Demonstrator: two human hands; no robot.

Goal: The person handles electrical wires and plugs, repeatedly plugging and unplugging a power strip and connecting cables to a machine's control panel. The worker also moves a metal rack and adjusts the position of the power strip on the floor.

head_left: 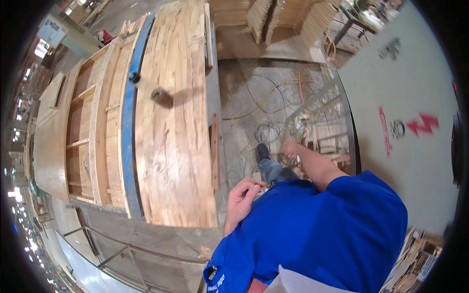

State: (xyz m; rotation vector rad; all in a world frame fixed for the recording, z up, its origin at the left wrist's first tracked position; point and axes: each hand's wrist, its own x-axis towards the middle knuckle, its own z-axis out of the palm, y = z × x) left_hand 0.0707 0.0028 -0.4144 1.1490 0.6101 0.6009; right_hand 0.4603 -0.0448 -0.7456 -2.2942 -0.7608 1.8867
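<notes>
My left hand (243, 198) is by the hem of my blue shirt, beside the near right corner of a wooden panel (171, 146). Its fingers are curled, with thumb and forefinger pinched together; something small may be at their tips, too small to name. Farther forward and to the right, my right hand (290, 148) hangs above the floor next to a metal-framed rack (349, 127). That hand is closed, and I cannot make out what it holds. On the panel is a clear bottle-like object (160, 96) with a dark cap and a brownish end.
A blue bar (131, 127) runs along the panel's left side, beside an open wooden frame (100, 127). Cables and a hose (300, 83) lie on the floor ahead. A grey cabinet (405, 161) with a red lightning mark stands at right. Stacked boards (298, 22) are at the back.
</notes>
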